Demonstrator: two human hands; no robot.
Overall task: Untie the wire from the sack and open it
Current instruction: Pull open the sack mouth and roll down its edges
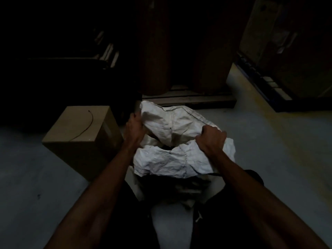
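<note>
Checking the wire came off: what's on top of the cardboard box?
A thin dark wire lies curved on top of the cardboard box, left of the white sack. Nothing else shows there.

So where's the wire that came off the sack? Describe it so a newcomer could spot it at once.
Start at the white sack that both hands are pulling open, then look to the brown cardboard box on the floor just left of it. The wire lies loose on the box's top: one thin, dark, curved strand, the only thing there.

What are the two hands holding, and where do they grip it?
Both hold the sack at its mouth: the left hand grips the left side of the rim, the right hand bunches the right side.
</note>
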